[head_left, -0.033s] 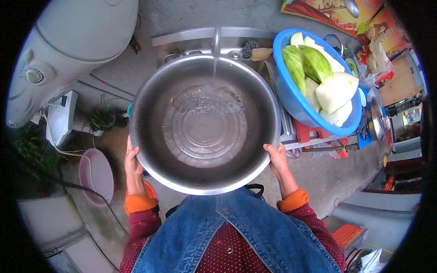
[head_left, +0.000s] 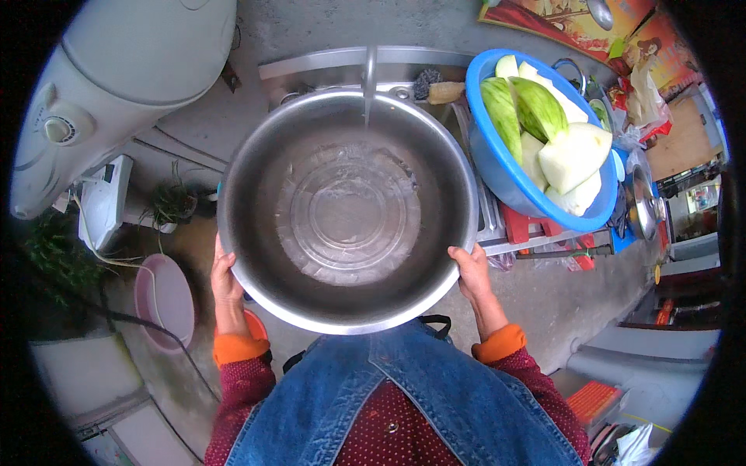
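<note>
A large stainless steel basin (head_left: 256, 233) is held between my hands over the front of the sink, its inside facing up. My left hand (head_left: 225, 276) grips the rim at the lower left, with its fingers partly hidden under the basin. At the lower right, my right hand (head_left: 472, 272) has its thumb over the rim and its other fingers beneath. Ringed marks and bright reflections show on the basin's bottom; a shallow layer of water seems to lie there. The metal tap (head_left: 371, 74) reaches over the far rim. Whether water runs from it I cannot tell.
A blue plastic basin (head_left: 486, 147) of large pale and green melon pieces (head_left: 575, 159) stands right of the sink (head_left: 311, 62). A scrubber (head_left: 427, 80) and a sponge (head_left: 445, 93) lie behind. A pink tub (head_left: 186, 311) is on the floor at left, below a white water heater (head_left: 140, 54).
The steel basin has shifted very slightly to the left, and the reflections on its bottom differ a little. Both my hands keep their grip on its rim.
</note>
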Tool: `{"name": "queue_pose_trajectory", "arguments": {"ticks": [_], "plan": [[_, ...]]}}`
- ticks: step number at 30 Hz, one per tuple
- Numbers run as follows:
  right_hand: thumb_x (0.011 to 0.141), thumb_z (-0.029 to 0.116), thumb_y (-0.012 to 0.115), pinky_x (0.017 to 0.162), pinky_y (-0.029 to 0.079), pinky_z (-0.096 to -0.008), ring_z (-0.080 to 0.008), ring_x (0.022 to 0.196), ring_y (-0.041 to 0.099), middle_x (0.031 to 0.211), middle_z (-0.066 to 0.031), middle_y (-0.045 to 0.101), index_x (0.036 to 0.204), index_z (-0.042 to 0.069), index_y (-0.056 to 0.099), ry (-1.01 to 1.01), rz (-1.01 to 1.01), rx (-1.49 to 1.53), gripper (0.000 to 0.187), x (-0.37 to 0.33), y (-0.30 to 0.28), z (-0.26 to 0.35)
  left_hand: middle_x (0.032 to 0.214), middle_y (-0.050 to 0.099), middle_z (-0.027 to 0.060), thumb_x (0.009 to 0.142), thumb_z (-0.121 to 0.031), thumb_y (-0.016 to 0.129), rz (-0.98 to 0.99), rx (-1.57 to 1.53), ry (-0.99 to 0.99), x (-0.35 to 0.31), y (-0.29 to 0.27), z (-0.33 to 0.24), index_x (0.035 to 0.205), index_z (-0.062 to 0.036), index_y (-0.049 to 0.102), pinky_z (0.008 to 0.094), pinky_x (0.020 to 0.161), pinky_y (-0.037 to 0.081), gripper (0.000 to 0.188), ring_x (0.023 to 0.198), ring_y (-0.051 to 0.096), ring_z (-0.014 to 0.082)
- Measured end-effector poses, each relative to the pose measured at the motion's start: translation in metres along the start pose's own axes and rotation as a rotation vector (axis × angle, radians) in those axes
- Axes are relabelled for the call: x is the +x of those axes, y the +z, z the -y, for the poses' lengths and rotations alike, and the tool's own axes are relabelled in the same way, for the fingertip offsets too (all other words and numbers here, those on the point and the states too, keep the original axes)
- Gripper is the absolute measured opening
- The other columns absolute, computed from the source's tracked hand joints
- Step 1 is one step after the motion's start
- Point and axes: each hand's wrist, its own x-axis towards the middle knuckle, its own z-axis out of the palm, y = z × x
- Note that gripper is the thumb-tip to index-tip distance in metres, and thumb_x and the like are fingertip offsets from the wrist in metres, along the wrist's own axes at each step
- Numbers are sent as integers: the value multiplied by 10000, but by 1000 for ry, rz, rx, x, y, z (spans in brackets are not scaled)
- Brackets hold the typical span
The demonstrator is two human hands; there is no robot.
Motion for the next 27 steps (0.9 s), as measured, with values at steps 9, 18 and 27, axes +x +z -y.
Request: {"name": "queue_pose_trajectory", "arguments": {"ticks": [9,18,27], "plan": [[771,31,574,689,449,-268,-123,764,551,870,-47,598,979,-9,569,-105,29,-18,211,14,30,-3,1238,470,131,672,-131,602,-88,-93,16,11,-32,12,1330,-73,336,395,986,385,712,1126,474,297],[764,29,566,750,460,-302,-156,814,573,925,-77,606,1024,-10,555,12,52,46,263,16,16,19,1213,497,122,696,-154,621,-37,24,1,16,12,-15,1313,-47,366,367,971,395,676,1112,490,269],[790,100,588,692,476,-301,-166,770,580,899,-74,605,1026,2,541,161,142,164,260,4,20,41,1224,505,141,751,-134,568,-68,101,3,15,50,-77,1294,-27,388,375,997,375,582,1124,491,285]]}}
